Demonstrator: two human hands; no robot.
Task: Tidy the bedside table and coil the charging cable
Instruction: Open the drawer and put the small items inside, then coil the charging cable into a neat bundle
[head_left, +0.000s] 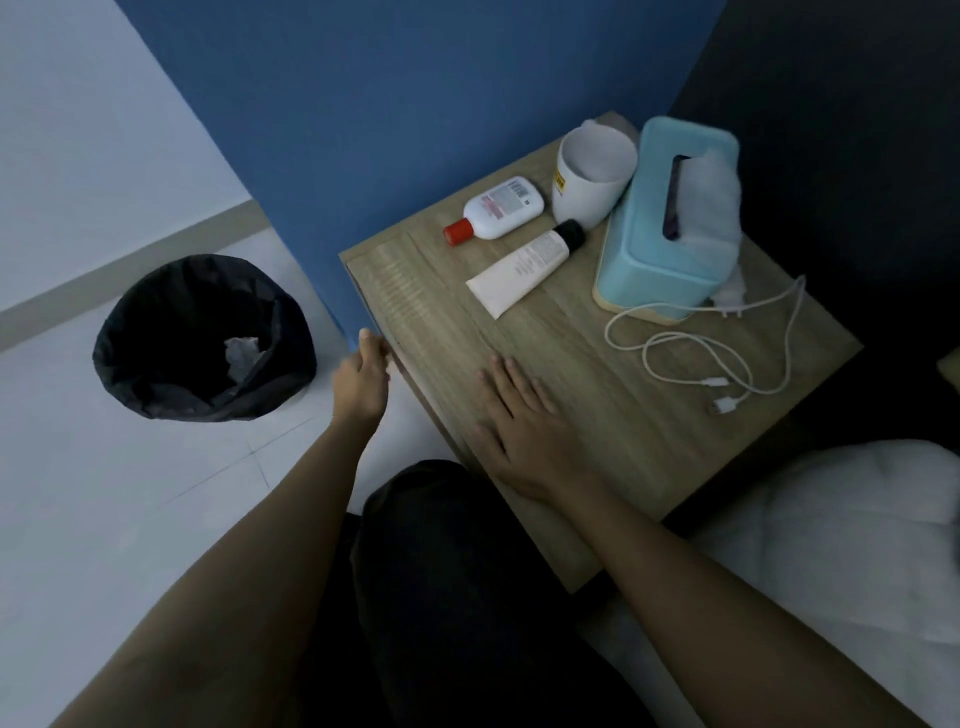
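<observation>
Both hands are empty right now. The right hand (524, 421) is lying flat, palm down with fingers spread, on the near part of the wooden table (587, 358). The left hand (361, 382) is hanging just off the table's left edge, fingers loosely open and brushing the side, not gripping anything as far as I can see.

Further out on the table, the white charging cable (727, 358) is sprawling in loose uncoiled loops on the right side, plugs lying near the front-right, one end running up beside the light blue tissue box (670, 228). A white tube (524, 267) with a black cap is lying in front of a white cup (592, 176), and a small white bottle (493, 210) with a red cap is resting on its side to the left of the cup.

On the pale floor to the left, a black bin (202, 338) is sitting with a crumpled paper inside. A blue wall (389, 104) is backing the table, and white bedding (852, 540) is showing at the lower right.
</observation>
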